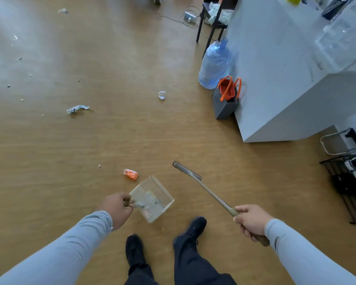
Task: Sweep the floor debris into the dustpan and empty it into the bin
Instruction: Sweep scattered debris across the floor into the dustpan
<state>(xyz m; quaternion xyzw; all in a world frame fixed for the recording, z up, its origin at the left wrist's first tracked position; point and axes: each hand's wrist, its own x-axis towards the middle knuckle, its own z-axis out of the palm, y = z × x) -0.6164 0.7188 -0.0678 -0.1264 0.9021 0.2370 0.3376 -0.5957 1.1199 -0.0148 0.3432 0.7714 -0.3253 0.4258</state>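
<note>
the left hand (pixel 116 208) gripped the short handle of the dustpan (pixel 152 199), fingers curled round it; the right hand (pixel 252 221) was closed round the upper end of the broom (pixel 206 191) stick. the dustpan was clear plastic, stiff and probably very light, so the handle looked the right place to hold it; it seemed to hang just above the floor (pixel 90 140), though the view did not settle whether it touched. its mouth pointed away from the person and a little left, toward the orange scrap (pixel 131 174) lying just beyond its lip. the broom ran long and thin from the right hand forward and left, its narrow head down by the floor just right of the dustpan, set crosswise to the stick. the scrap looked crumpled and light, likely to skid before the bristles. farther out lay a twisted wrapper (pixel 77 109) and a paper curl (pixel 162 95), well apart. no bin was plainly in view.
</note>
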